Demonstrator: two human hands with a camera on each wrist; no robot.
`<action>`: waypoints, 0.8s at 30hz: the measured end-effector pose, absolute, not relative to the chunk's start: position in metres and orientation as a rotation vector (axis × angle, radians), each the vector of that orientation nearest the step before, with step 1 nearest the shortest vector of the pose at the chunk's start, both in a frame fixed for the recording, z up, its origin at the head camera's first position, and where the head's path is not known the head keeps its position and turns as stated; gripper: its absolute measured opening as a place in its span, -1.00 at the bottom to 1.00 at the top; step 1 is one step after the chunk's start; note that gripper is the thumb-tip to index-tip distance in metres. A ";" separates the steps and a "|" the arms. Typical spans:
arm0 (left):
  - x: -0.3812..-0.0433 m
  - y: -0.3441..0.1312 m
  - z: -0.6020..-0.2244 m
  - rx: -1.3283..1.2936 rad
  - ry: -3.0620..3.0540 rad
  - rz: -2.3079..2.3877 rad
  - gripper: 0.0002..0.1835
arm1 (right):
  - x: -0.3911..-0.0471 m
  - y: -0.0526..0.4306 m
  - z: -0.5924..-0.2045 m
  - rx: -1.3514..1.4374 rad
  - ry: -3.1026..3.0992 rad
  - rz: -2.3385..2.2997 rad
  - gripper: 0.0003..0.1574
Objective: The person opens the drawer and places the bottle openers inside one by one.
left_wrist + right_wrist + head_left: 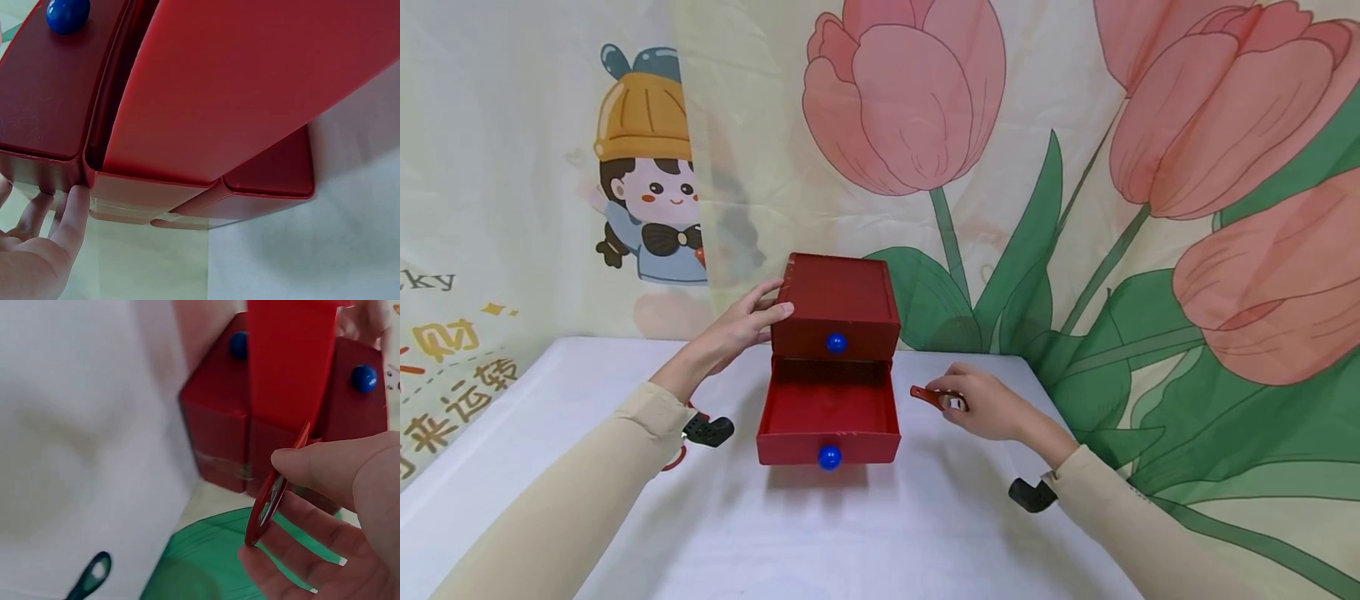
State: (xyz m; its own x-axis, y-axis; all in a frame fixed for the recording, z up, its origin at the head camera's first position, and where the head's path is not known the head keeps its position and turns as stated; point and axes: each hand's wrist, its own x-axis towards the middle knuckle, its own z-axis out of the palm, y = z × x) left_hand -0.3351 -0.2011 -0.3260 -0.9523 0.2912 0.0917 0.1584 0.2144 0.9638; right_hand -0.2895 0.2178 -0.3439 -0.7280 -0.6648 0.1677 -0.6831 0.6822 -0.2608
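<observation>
A dark red drawer cabinet [841,287] with blue knobs stands upright on the white table. Its middle drawer [831,408] is pulled well out, and its visible floor is bare. My left hand [747,323] rests against the cabinet's upper left side, thumb near the top edge; in the left wrist view its fingers [75,215] touch the side wall. To the right of the drawer, apart from it, my right hand [981,402] pinches a red peeler [931,397] with a metal blade. The right wrist view shows the peeler [265,503] between thumb and fingers.
A red loop-shaped thing [676,458] lies on the table beneath the left wrist, mostly hidden by the black wrist camera [709,431]. In the right wrist view a dark handle end with a hole [94,572] shows low on the left. A tulip-printed cloth [1037,83] hangs behind the table.
</observation>
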 end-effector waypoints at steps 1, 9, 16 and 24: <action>-0.335 -0.201 -0.326 0.438 2.363 1.850 -0.05 | -0.288 0.216 -0.341 1.139 -2.821 0.473 -0.59; -0.335 -0.201 -0.327 0.437 2.365 1.850 -0.04 | -0.280 0.194 -0.319 1.204 -2.795 0.433 -0.57; -0.335 -0.202 -0.327 0.457 2.356 1.856 -0.06 | -0.276 0.172 -0.308 1.285 -2.777 0.435 -0.50; -0.335 -0.201 -0.326 0.460 2.357 1.853 -0.05 | -0.274 0.149 -0.301 1.376 -2.752 0.431 -0.51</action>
